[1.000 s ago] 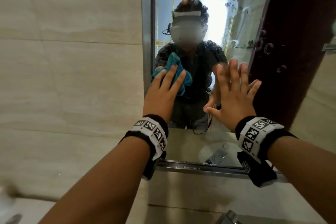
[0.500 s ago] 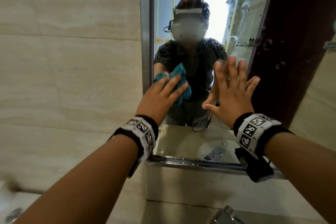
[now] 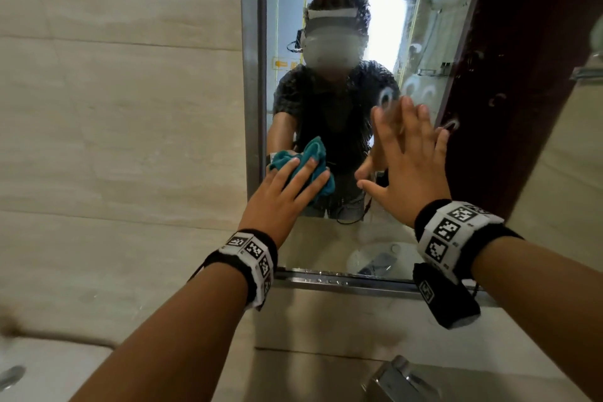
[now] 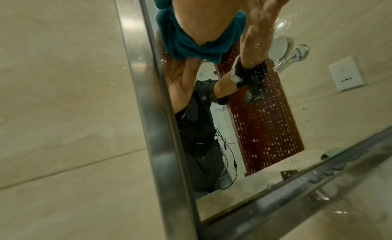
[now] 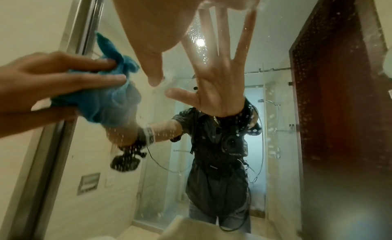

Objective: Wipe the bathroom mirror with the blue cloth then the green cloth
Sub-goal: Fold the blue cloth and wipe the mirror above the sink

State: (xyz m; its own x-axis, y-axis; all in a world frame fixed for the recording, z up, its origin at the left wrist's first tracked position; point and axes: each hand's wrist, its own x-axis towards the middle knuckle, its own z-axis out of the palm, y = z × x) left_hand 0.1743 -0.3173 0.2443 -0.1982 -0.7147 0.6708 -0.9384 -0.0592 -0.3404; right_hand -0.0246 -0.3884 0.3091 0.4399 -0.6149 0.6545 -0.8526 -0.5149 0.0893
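Observation:
The bathroom mirror point(image 3: 329, 238) has a steel frame point(image 3: 251, 75) and is speckled with droplets. My left hand point(image 3: 287, 186) presses the crumpled blue cloth point(image 3: 315, 150) against the glass with straight fingers, low down beside the left frame edge. The left wrist view shows the blue cloth point(image 4: 180, 42) bunched under my palm point(image 4: 201, 17). My right hand point(image 3: 408, 157) lies flat on the glass to the right, fingers spread and holding nothing. From the right wrist, the blue cloth point(image 5: 101, 102) sits under my left fingers point(image 5: 84, 79). No green cloth is in view.
Beige tiled wall point(image 3: 114, 108) lies left of the mirror. A chrome tap point(image 3: 401, 378) and a white basin edge point(image 3: 49, 365) are below. The mirror's bottom rail point(image 3: 342, 281) runs under my wrists. A dark red door point(image 3: 522, 75) shows in the reflection.
My left hand has slid the blue cloth down the glass along the left edge. My right hand stays flat on the mirror at about the same spot.

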